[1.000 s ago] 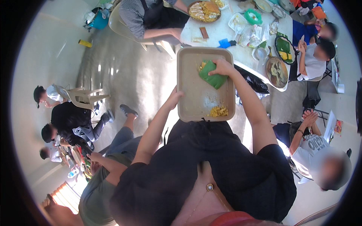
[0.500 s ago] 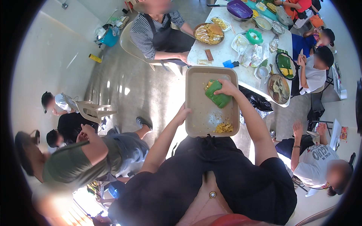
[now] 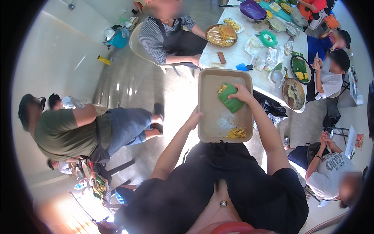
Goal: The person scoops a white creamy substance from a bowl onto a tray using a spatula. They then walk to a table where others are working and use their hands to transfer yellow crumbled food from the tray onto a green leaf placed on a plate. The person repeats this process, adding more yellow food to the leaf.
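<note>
Edges: tan tray (image 3: 209, 87), rectangular with rounded corners, held level or nearly so in front of the waist. All four rims in view. Far rim sits just beside the near edge of the white bench (image 3: 235, 52) as seen from above; whether they touch, cannot tell. Near rim adjoins the dark trousers.

Room: to the left, a wide stretch of sunlit floor (image 3: 171, 84) between the tray and a standing person in a green shirt (image 3: 58, 132). To the right, a black plastic bag (image 3: 274, 109) under the bench edge, near the tray's right rim. Ahead, the bench is crowded: round dish of yellow food with white drizzle (image 3: 221, 36) toward its left side, white cup (image 3: 277, 76) and grey-brown platter (image 3: 294, 93) by the near right corner.

Left hand (image 3: 193, 118): closed on the tray's left rim, thumb over the top; remaining fingers partly hidden.

Right hand (image 3: 243, 94): reaches over the right rim, half curled, thumb apart from fingers, gripping the green leaf (image 3: 232, 104) by its upper right part. Leaf is inside the tray, upper right half, with yellow crumbs at its upper left edge. Separate yellow clump (image 3: 237, 133) in the near right corner.
</note>
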Motion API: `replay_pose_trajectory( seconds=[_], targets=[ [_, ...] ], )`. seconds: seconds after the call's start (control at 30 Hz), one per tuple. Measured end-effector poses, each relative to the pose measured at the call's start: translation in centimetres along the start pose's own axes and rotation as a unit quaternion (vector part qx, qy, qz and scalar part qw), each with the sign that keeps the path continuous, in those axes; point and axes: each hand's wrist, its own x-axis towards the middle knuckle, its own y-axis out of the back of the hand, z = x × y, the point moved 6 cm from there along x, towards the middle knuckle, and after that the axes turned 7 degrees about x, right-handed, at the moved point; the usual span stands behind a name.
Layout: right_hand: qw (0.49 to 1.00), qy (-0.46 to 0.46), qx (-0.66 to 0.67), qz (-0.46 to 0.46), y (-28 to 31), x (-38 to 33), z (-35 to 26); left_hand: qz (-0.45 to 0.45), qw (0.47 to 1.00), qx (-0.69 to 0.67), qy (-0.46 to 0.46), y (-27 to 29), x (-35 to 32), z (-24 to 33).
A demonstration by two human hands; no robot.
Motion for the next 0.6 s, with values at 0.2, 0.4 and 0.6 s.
replay_pose_trajectory(
  seconds=[0.2, 0.4, 0.6],
  targets=[
    [0.999, 0.003, 0.041, 0.008, -0.07, -0.24, 0.15, 0.006, 1.0, 0.006, 0.007, 0.16, 0.03, -0.33],
    [0.996, 0.012, 0.084, 0.002, -0.16, 0.09, 0.92, 0.017, 1.0, 0.007, 0.004, 0.03, -0.02, 0.1],
    [0.997, 0.031, 0.073, 0.016, -0.25, -0.67, -0.07, 0.012, 1.0, -0.002, 0.01, 0.22, -0.02, -0.22]
  ],
)
